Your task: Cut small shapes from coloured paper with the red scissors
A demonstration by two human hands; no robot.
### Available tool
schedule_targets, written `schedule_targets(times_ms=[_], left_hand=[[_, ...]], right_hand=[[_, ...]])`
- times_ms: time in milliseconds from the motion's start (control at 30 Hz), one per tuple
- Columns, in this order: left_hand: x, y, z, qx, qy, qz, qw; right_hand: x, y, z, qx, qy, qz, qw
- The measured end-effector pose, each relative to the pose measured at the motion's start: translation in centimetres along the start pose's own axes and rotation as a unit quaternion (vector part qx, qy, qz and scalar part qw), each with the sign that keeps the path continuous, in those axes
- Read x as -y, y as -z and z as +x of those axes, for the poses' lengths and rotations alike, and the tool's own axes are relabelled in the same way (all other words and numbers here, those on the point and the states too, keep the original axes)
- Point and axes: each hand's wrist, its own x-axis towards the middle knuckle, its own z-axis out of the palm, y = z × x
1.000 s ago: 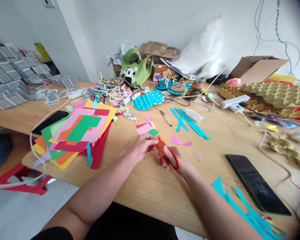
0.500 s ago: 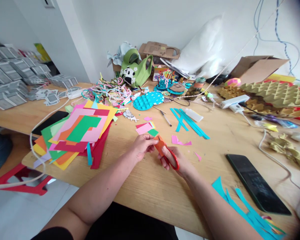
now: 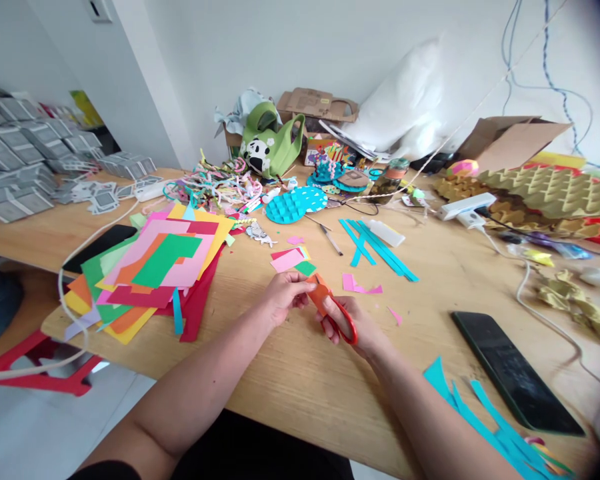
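My left hand (image 3: pixel 286 295) pinches the left edge of a small orange paper piece (image 3: pixel 319 287) above the wooden table. In my right hand (image 3: pixel 347 321) are red-handled scissors (image 3: pixel 351 327), with fingers in the loops and the blades at the orange paper, partly hidden. Just beyond my left hand lie small pink (image 3: pixel 287 260) and green (image 3: pixel 306 267) paper pieces. Pink scraps (image 3: pixel 361 285) rest past my right hand. Blue paper strips (image 3: pixel 380 247) lie farther back, beside a pen (image 3: pixel 331 239).
A pile of coloured paper (image 3: pixel 150 267) covers the left. At the right are a dark phone (image 3: pixel 515 370), blue offcuts (image 3: pixel 490 427), a white cable (image 3: pixel 555 327) and egg trays (image 3: pixel 540 190). A green bag (image 3: pixel 275 143) and cardboard box (image 3: pixel 510 140) stand at the back.
The view has shifted very slightly. Both hands remain at the orange paper with almost the same hold.
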Motion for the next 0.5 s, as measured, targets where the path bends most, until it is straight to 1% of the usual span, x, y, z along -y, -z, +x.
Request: schedule_targets(times_ms=[133, 233, 300, 500], left_hand=[[0.08, 0.05, 0.02, 0.004, -0.004, 0.011, 1.000], [0.05, -0.01, 0.01, -0.005, 0.004, 0.014, 1.000], [0.02, -0.07, 0.01, -0.006, 0.005, 0.016, 1.000], [0.12, -0.06, 0.12, -0.010, -0.022, 0.011, 1.000]], right_hand=[[-0.18, -0.04, 0.06, 0.002, 0.001, 0.001, 1.000], [-0.24, -0.08, 0.12, 0.009, 0.003, -0.008, 1.000], [-0.22, -0.09, 0.14, 0.002, 0.005, -0.012, 1.000], [-0.37, -0.20, 0.20, 0.012, 0.003, -0.008, 1.000]])
